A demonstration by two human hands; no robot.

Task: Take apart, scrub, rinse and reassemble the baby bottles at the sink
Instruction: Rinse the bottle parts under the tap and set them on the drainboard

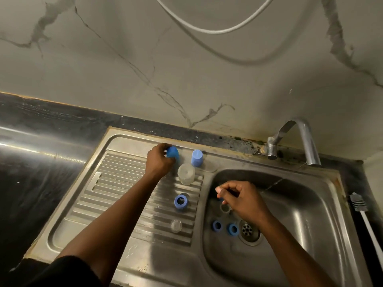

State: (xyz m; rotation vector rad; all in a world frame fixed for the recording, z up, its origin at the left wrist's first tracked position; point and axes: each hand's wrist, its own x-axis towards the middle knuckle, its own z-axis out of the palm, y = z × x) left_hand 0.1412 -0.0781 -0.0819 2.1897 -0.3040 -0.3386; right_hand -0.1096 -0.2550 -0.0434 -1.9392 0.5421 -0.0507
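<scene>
Blue cap (173, 153) is gripped by the left hand (159, 161) at the sink (145, 257) back edge (the right hand (241, 200) hold cannot be told).

Head view: steeply down, near, onto sink (306, 206), wall behind.

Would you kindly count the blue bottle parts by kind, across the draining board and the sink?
Blue caps: 2, one held in the left hand.
Blue rings: 3, one on the draining board, two in the sink.
Total: 5. A bit of blue under the right hand is too hidden to count.
</scene>
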